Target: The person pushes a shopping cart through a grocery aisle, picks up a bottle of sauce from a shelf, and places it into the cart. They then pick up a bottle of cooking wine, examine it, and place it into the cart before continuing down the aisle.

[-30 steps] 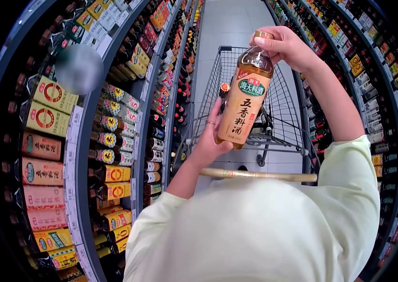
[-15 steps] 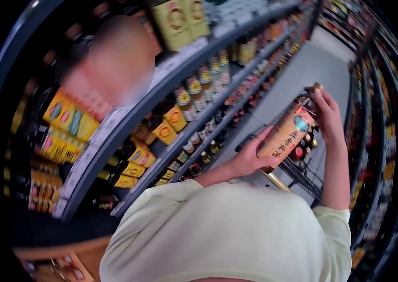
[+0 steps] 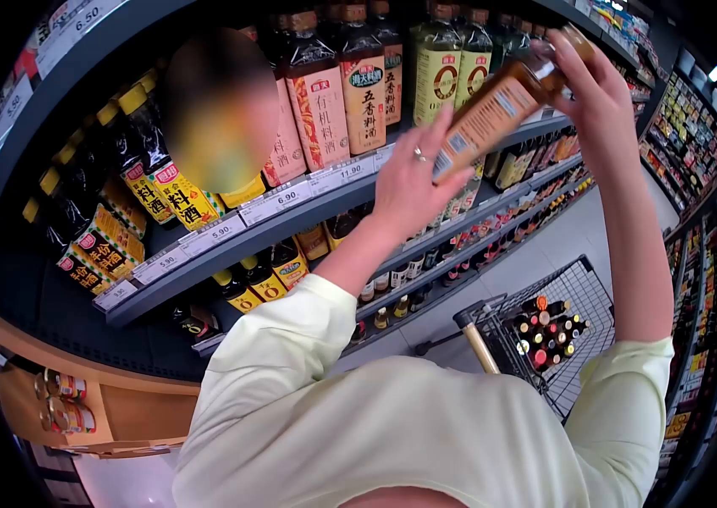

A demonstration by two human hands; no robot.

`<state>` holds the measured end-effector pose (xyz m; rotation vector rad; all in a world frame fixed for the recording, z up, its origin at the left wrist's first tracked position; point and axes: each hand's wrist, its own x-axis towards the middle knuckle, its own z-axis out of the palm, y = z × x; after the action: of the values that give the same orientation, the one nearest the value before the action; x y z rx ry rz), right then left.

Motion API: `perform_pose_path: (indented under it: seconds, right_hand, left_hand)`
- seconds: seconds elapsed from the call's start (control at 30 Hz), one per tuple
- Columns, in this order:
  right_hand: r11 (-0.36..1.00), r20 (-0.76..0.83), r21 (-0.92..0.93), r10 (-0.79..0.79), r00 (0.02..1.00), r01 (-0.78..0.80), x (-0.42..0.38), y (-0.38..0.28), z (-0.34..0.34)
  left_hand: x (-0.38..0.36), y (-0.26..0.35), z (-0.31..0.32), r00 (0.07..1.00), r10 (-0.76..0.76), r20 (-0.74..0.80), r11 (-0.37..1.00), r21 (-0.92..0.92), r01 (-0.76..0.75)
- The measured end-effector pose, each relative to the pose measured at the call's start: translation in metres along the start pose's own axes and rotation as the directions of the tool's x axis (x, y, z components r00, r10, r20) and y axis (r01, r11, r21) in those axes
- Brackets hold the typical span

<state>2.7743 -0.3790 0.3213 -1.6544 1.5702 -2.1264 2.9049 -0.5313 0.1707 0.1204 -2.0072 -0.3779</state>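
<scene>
A brown bottle with an orange-pink label (image 3: 490, 123) is held tilted between my two hands, in front of the shelf. My left hand (image 3: 418, 182), with a ring on one finger, has its fingers around the base end. My right hand (image 3: 591, 85) grips the neck and cap end, higher up and to the right. The side with small print and a barcode faces me. Behind it on the shelf stand pink-labelled bottles (image 3: 318, 110), an orange-labelled bottle (image 3: 364, 102) and green-labelled bottles (image 3: 439, 76).
A shelf edge with price tags (image 3: 286, 199) crosses the view, with lower bottle shelves beneath. A shopping cart (image 3: 579, 296) holding several bottles (image 3: 545, 334) stands at the right. Yellow-labelled bottles (image 3: 185, 199) and a wooden display (image 3: 134, 411) are at the left.
Both hands have raised the bottle up towards the shelf and turned it from its front label to its printed side. The view has shifted, showing more of the upper shelf and cart.
</scene>
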Motion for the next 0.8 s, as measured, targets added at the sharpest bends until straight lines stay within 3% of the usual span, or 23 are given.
perform_pose_path:
  seconds: [0.03, 0.07, 0.1, 0.17, 0.23, 0.3, 0.37, 0.43, 0.5, 0.57, 0.6, 0.63, 0.73, 0.8]
  right_hand:
    - [0.998, 0.046, -0.007, -0.066, 0.997, 0.066, 0.013, -0.002, 0.007]
    - [0.984, 0.012, -0.167, -0.065, 0.998, 0.066, 0.032, 0.004, 0.005]
    - [0.988, 0.100, -0.114, -0.096, 0.990, 0.107, 0.044, 0.006, 0.010]
    - [0.987, 0.061, -0.126, -0.091, 0.994, 0.098, 0.056, -0.005, 0.033]
    - [0.968, 0.063, -0.159, -0.186, 0.981, 0.193, 0.071, 0.003, 0.043]
    - [0.952, 0.095, -0.220, -0.196, 0.976, 0.212, 0.080, 0.009, 0.049]
    - [0.975, 0.085, -0.186, -0.107, 0.991, 0.122, 0.079, 0.011, 0.057]
    - [0.936, 0.092, -0.309, -0.149, 0.985, 0.170, 0.084, 0.026, 0.063]
    - [0.938, 0.065, -0.300, -0.164, 0.984, 0.176, 0.093, 0.051, 0.062]
    - [0.921, 0.205, -0.294, -0.199, 0.958, 0.255, 0.109, 0.081, 0.053]
    - [0.885, 0.181, -0.403, -0.173, 0.968, 0.234, 0.102, 0.073, 0.062]
    - [0.873, 0.178, -0.379, -0.257, 0.950, 0.307, 0.107, 0.084, 0.064]
    - [0.853, 0.155, -0.450, -0.217, 0.964, 0.265, 0.106, 0.086, 0.076]
    - [0.823, 0.163, -0.542, -0.094, 0.982, 0.169, 0.110, 0.082, 0.080]
  left_hand:
    - [0.010, -0.001, -0.002, 0.998, -0.023, -0.055, 0.998, 0.053, 0.026]
    - [0.016, -0.007, -0.002, 0.996, -0.037, -0.078, 0.996, 0.074, 0.043]
    - [0.017, -0.011, -0.002, 0.996, -0.029, -0.087, 0.996, 0.077, 0.036]
    - [0.018, -0.020, 0.000, 0.983, 0.032, -0.180, 0.971, 0.240, 0.012]
    - [0.010, -0.020, 0.000, 0.990, 0.003, -0.144, 0.965, 0.259, 0.035]
    - [0.001, -0.020, 0.003, 0.988, 0.088, -0.123, 0.900, 0.436, -0.026]
    - [-0.005, -0.023, 0.006, 0.994, 0.065, -0.091, 0.906, 0.422, -0.021]
    - [-0.009, -0.025, 0.008, 0.999, 0.053, -0.009, 0.872, 0.487, -0.042]
    - [-0.012, -0.031, 0.011, 0.999, 0.035, 0.011, 0.866, 0.498, -0.036]
    - [-0.015, -0.033, 0.011, 0.998, 0.010, 0.063, 0.837, 0.545, -0.043]
    - [-0.016, -0.035, 0.011, 0.998, 0.013, 0.058, 0.838, 0.544, -0.043]
    - [-0.017, -0.036, 0.011, 0.997, 0.006, 0.077, 0.837, 0.545, -0.048]
    - [-0.020, -0.038, 0.012, 0.995, -0.001, 0.102, 0.834, 0.549, -0.055]
    - [-0.020, -0.040, 0.014, 0.994, 0.000, 0.109, 0.829, 0.556, -0.061]
